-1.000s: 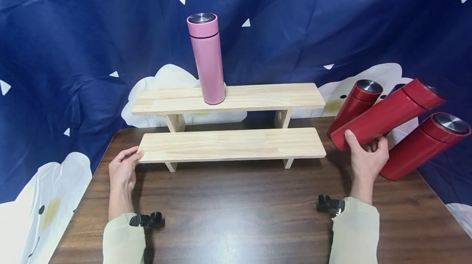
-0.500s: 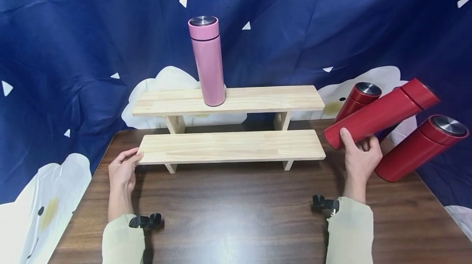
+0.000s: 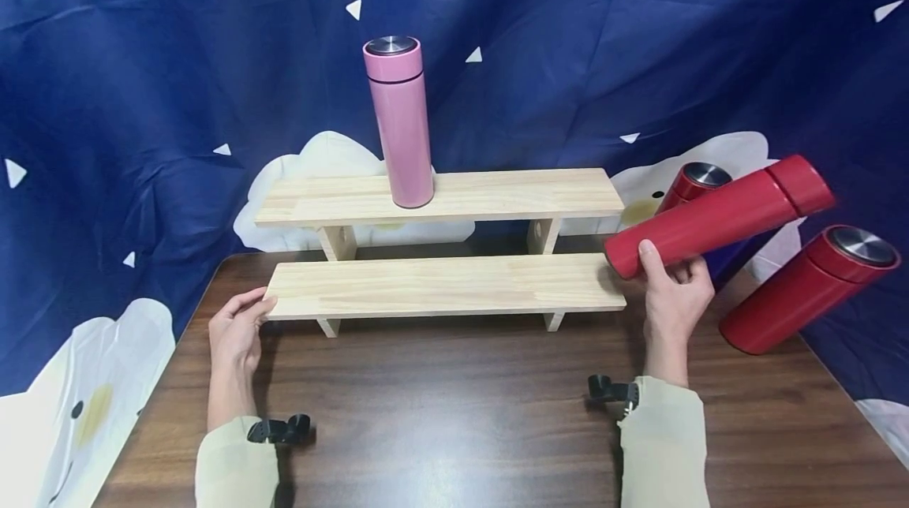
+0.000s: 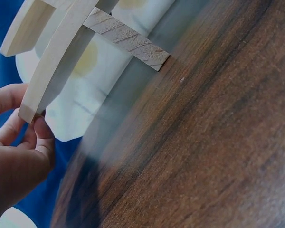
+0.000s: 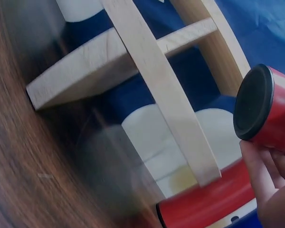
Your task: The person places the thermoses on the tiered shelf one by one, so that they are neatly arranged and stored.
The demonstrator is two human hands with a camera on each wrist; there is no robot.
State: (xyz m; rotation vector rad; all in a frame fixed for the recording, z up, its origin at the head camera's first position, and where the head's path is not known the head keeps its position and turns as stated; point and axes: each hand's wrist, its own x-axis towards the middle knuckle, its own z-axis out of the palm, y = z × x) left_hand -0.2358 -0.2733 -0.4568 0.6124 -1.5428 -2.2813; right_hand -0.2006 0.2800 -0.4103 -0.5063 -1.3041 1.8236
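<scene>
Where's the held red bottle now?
On the right of the head view: the right hand holds the red bottle at a slant, its base near the right end of the lower shelf.

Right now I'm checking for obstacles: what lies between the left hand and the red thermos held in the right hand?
The lower wooden shelf, its top bare along that stretch; the head view shows this.

Bright in here: glare on the surface (image 3: 447, 453) in front of the shelf (image 3: 440, 285), shadow beneath, wrist views hazier.
</scene>
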